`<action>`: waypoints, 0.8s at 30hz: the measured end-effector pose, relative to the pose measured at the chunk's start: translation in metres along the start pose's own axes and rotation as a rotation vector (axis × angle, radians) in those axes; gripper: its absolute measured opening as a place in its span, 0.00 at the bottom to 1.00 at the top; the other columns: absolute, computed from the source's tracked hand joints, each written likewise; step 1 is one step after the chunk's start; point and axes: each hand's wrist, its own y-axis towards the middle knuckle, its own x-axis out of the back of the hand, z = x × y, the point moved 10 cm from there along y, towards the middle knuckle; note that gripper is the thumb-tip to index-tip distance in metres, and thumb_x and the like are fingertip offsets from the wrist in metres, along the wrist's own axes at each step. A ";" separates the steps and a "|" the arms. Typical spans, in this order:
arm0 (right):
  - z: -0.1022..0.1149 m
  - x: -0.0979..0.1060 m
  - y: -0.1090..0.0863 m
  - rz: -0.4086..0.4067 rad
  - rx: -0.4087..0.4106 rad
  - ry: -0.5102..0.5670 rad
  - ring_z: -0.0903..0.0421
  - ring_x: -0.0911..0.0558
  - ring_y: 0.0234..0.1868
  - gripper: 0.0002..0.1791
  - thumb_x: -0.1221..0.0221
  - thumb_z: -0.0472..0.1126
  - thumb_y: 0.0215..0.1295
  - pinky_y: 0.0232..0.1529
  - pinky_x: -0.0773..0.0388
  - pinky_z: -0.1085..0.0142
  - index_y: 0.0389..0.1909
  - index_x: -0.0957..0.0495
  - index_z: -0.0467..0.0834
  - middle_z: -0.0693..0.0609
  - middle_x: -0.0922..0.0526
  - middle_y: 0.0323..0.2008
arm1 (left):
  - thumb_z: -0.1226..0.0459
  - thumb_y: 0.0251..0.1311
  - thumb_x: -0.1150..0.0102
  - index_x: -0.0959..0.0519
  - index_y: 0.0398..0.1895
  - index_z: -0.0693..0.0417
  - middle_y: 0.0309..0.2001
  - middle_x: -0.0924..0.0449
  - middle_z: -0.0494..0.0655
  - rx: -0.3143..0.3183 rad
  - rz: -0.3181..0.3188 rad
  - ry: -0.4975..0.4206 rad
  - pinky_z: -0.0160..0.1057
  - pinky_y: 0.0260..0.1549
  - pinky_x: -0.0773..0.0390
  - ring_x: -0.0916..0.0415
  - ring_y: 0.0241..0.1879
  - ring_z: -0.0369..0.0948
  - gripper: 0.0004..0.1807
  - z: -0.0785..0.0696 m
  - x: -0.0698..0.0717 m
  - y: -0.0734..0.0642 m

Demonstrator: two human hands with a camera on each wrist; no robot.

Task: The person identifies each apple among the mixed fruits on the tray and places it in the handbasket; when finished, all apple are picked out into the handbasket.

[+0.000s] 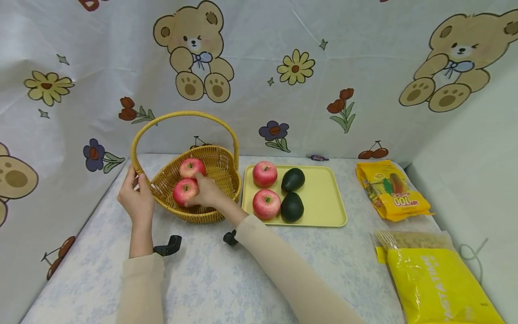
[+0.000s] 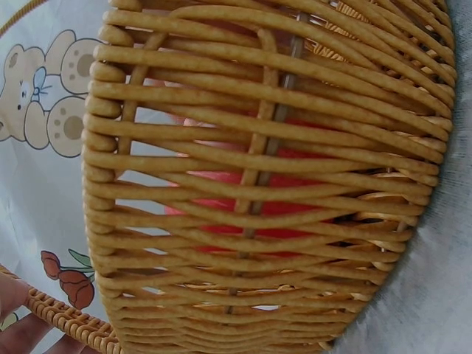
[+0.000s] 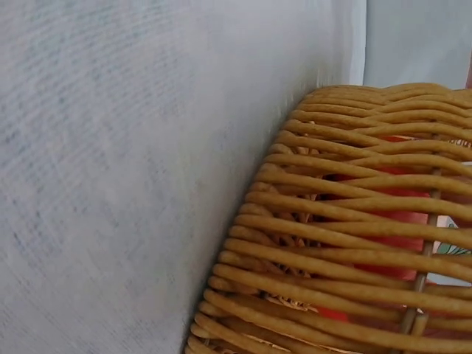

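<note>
A woven wicker basket [image 1: 202, 218] with a tall arched handle [image 1: 184, 114] stands at the left of the table. My left hand [image 1: 136, 197] grips the foot of that handle on the left; its fingers [image 2: 26, 335] show at the lower corner of the left wrist view. Inside the basket, my right hand [image 1: 208, 192] holds a red apple [image 1: 184, 192] near the front rim. Behind it lies another apple [image 1: 190, 167], close to the right fingertips. Through the weave, both wrist views show red fruit; the right hand is hidden in its own wrist view.
Right of the basket, a yellow tray [image 1: 321, 198] bears two apples [image 1: 266, 204] and two avocados [image 1: 292, 207]. Farther right lie a yellow snack packet [image 1: 392, 189] and a large pasta bag [image 1: 441, 279]. A small purple-wrapped item [image 1: 317, 158] lies by the back cloth.
</note>
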 end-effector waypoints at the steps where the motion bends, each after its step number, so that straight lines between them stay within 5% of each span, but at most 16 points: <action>1: 0.001 0.000 0.000 0.000 0.010 -0.005 0.49 0.31 0.67 0.50 0.25 0.49 0.49 0.62 0.27 0.56 0.72 0.41 0.47 0.46 0.27 0.64 | 0.65 0.72 0.52 0.27 0.67 0.51 0.57 0.19 0.52 0.002 0.002 -0.001 0.35 0.46 0.18 0.19 0.52 0.46 0.21 0.000 0.000 0.000; 11: 0.026 0.027 -0.027 -0.137 0.208 -0.086 0.51 0.28 0.66 0.40 0.31 0.51 0.58 0.63 0.27 0.59 0.69 0.34 0.43 0.48 0.27 0.65 | 0.64 0.72 0.52 0.28 0.67 0.49 0.59 0.20 0.49 0.008 0.003 -0.006 0.24 0.40 0.25 0.19 0.52 0.45 0.21 0.002 -0.001 -0.001; 16: 0.032 0.052 -0.062 -0.200 0.280 -0.022 0.54 0.29 0.66 0.39 0.32 0.54 0.58 0.66 0.30 0.59 0.68 0.33 0.45 0.51 0.28 0.65 | 0.64 0.72 0.52 0.28 0.67 0.49 0.59 0.20 0.50 -0.001 -0.002 -0.008 0.25 0.41 0.23 0.19 0.51 0.45 0.21 0.002 0.000 0.000; 24: 0.017 0.104 -0.115 -0.291 0.345 0.176 0.55 0.25 0.57 0.39 0.28 0.48 0.53 0.56 0.22 0.61 0.66 0.31 0.46 0.50 0.24 0.57 | 0.62 0.73 0.52 0.28 0.67 0.47 0.59 0.20 0.49 0.005 0.004 -0.003 0.29 0.43 0.20 0.19 0.52 0.45 0.21 0.004 -0.003 0.001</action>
